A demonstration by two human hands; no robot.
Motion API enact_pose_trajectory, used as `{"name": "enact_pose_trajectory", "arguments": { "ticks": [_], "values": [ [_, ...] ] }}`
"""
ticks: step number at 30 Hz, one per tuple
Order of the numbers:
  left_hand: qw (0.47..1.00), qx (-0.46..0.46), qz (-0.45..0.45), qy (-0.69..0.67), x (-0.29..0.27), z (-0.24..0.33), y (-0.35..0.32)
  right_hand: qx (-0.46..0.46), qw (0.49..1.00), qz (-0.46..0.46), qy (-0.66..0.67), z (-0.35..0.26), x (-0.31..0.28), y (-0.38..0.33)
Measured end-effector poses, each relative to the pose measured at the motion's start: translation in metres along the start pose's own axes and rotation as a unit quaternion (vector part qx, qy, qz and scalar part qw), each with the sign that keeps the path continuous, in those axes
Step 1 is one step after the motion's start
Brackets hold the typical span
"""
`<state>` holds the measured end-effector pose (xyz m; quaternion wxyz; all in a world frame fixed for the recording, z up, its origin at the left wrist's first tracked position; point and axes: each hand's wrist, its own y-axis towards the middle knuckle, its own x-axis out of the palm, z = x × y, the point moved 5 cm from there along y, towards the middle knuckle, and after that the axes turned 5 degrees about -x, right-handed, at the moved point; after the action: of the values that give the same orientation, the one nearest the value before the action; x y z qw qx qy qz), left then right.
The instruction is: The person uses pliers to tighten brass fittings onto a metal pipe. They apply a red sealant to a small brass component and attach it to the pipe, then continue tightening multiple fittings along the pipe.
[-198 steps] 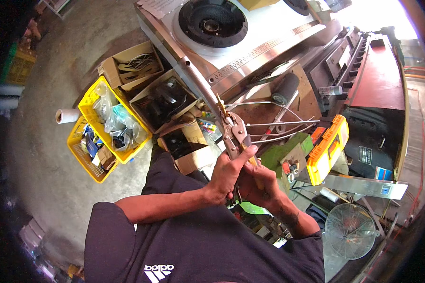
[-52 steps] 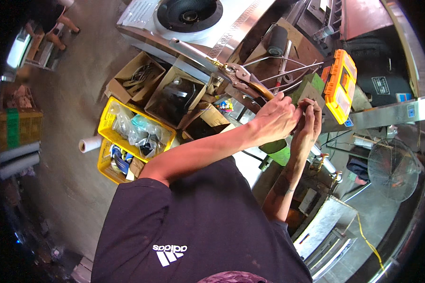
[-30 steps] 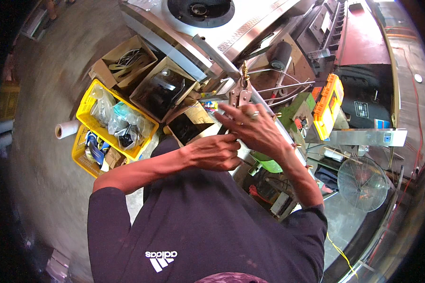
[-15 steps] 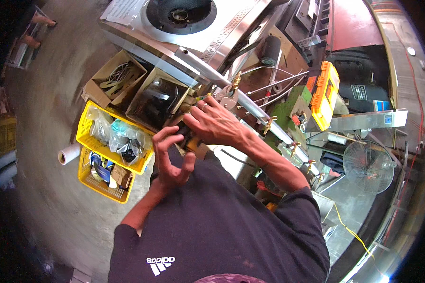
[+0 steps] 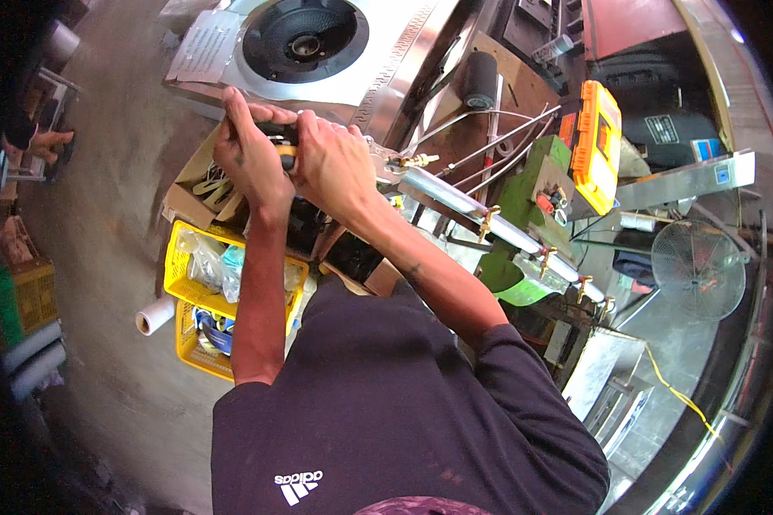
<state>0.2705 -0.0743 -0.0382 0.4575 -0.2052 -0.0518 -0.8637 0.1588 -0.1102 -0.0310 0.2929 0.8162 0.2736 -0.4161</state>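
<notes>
My right hand [image 5: 335, 163] is closed around a black and yellow tool [image 5: 287, 154], mostly hidden by my fingers, so its exact kind does not show. From the other side my left hand [image 5: 253, 159] wraps over the same tool, its fingertips meeting the right hand. Just right of my right knuckles, metal pliers [image 5: 385, 163] sit at the upper end of a silver pipe [image 5: 455, 196]. Several brass valves [image 5: 488, 221] stick out along that pipe. Beyond my hands lies a steel stove top with a round black burner [image 5: 305, 43].
Below my left forearm stand a yellow crate [image 5: 177, 262] of bagged parts and a second yellow crate [image 5: 186, 339]. A cardboard box [image 5: 185, 204] is behind them. An orange toolbox [image 5: 597, 146], green stand [image 5: 524, 184] and fan [image 5: 697, 270] are at right. Part of a person [image 5: 51, 142] shows far left.
Both hands have moved up and left, toward the stove's near edge. My left hand, earlier loosely curled and apart, now closes over the black and yellow tool beside my right hand. The view has shifted.
</notes>
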Motion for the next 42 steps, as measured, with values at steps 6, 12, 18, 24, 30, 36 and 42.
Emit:
{"name": "enact_pose_trajectory", "arguments": {
  "ticks": [6,12,18,24,30,36,42],
  "values": [
    [0.995,-0.012,-0.101,0.017,0.037,-0.017,0.046,0.048,0.998,0.013,0.042,0.027,-0.001,0.026],
    [0.969,-0.032,-0.245,0.008,0.09,-0.036,0.077,0.037,0.91,-0.181,0.37,0.077,-0.02,0.062],
    [0.91,0.043,-0.317,0.263,0.141,-0.078,0.128,0.214,0.806,-0.165,0.527,0.125,-0.016,0.068],
    [0.819,0.036,-0.454,0.349,0.221,-0.101,0.097,0.259,0.761,-0.024,0.594,0.16,-0.037,0.054],
    [0.792,0.099,-0.424,0.428,0.206,-0.098,0.104,0.261,0.634,-0.062,0.725,0.18,-0.032,0.067],
    [0.889,0.12,-0.086,0.434,0.069,-0.059,0.09,0.135,0.583,-0.059,0.799,0.196,-0.031,0.105],
    [0.815,0.118,0.049,0.565,0.038,-0.102,0.042,0.12,0.536,-0.129,0.826,0.2,-0.006,0.124]
  ]
}}
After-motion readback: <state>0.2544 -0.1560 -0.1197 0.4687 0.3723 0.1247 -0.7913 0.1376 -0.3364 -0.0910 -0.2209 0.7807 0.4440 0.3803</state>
